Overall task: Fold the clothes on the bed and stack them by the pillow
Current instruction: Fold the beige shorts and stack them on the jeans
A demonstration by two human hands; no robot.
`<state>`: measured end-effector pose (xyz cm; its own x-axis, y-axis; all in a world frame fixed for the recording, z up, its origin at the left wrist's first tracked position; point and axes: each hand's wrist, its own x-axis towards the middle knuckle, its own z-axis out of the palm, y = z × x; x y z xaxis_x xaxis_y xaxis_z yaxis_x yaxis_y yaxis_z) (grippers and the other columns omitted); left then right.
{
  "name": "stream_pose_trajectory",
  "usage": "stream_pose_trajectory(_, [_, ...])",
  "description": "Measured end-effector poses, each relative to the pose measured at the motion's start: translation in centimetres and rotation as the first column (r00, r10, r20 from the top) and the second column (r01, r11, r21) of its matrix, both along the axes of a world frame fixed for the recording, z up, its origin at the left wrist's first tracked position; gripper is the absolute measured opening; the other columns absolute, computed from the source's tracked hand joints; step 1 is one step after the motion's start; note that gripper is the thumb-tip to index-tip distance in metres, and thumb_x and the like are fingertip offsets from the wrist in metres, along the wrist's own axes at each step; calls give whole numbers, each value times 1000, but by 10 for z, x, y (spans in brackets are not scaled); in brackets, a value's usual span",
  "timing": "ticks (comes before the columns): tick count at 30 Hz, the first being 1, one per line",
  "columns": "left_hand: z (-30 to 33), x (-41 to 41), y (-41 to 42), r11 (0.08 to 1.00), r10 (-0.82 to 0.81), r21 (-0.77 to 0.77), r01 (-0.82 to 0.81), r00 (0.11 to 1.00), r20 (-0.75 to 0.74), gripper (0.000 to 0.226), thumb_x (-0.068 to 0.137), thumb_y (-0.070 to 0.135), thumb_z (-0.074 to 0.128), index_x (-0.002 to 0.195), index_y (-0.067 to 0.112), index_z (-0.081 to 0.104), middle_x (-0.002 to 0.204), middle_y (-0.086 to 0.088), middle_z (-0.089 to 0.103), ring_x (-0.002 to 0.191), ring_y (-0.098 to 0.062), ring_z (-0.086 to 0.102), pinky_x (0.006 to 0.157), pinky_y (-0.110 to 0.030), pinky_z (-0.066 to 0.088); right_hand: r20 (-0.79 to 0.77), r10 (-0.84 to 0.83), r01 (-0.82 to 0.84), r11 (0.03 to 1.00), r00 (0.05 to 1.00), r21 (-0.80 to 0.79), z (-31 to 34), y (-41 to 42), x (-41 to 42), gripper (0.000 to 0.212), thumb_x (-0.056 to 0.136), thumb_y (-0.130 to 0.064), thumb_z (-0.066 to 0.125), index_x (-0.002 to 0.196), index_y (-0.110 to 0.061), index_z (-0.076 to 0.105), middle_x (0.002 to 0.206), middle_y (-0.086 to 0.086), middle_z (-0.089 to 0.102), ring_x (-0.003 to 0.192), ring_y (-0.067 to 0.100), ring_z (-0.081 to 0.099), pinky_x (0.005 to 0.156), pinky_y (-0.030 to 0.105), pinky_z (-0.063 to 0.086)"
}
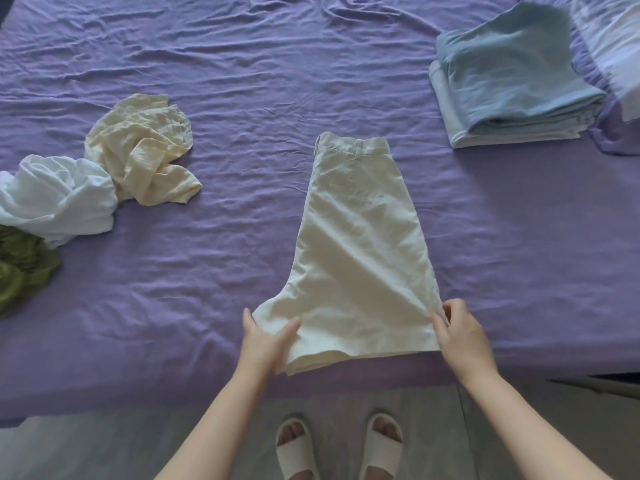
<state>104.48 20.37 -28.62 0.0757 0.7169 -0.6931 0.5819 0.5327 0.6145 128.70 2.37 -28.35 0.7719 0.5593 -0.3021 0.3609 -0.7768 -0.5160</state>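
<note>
Head view: cream shorts [360, 251] lie folded lengthwise mid-bed [242, 64], waistband far, hems at near edge. Left hand [268, 336] pinches left hem corner; right hand [457, 329] pinches right corner. Folded stack [512, 81] far right by pillow [609, 39].

Risks: diagonal creases get folded in if not smoothed; layers may slip apart if lifted unevenly; hems sit near bed edge & could slide off. 3 crumpled pieces left w/ cream top [142, 147] nearest.

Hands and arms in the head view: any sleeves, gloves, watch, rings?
None visible. Both forearms are bare right to the frame edge. The left hand and right hand wear no gloves, and no watch, bracelet or ring shows on them.
</note>
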Motion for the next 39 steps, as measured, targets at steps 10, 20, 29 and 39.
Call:
stream_pose_trajectory(10, [29,6,-26,886,-243,252,390,852,-464,98,79,17,61,150,22,-5,151,-15,22,135,-33,28,110,-42,30,251,353,-289,922,902,-257,22,5,3,49,62,-3,78,107,-4,60,104,14,64,98,35,61,81,45,47])
stream_pose_trajectory(20, [18,106,1,222,-621,317,922,385,-683,66,91,2,32,151,20,11,160,-2,0,146,-21,-10,116,-38,-12,94,604,-572,785,791,-237,12,95,3,57,99,-41,29,149,-26,8,159,0,2,146,17,-2,117,37,5])
stream_pose_trajectory(29, [-40,127,71,36,-611,335,942,286,-738,67,87,59,35,144,24,38,151,-16,30,139,-36,28,110,-41,15,288,636,-576,771,716,-270,-39,133,41,66,89,-61,19,140,-24,39,148,10,33,145,15,-4,111,45,5])
stream_pose_trajectory(39, [-28,199,158,-73,-551,524,848,404,-730,55,94,44,34,143,20,38,151,-10,33,140,-34,25,110,-53,15,331,575,-503,817,748,-282,-28,234,90,61,90,-60,-3,146,-37,7,155,4,-2,144,29,-4,112,56,-5])
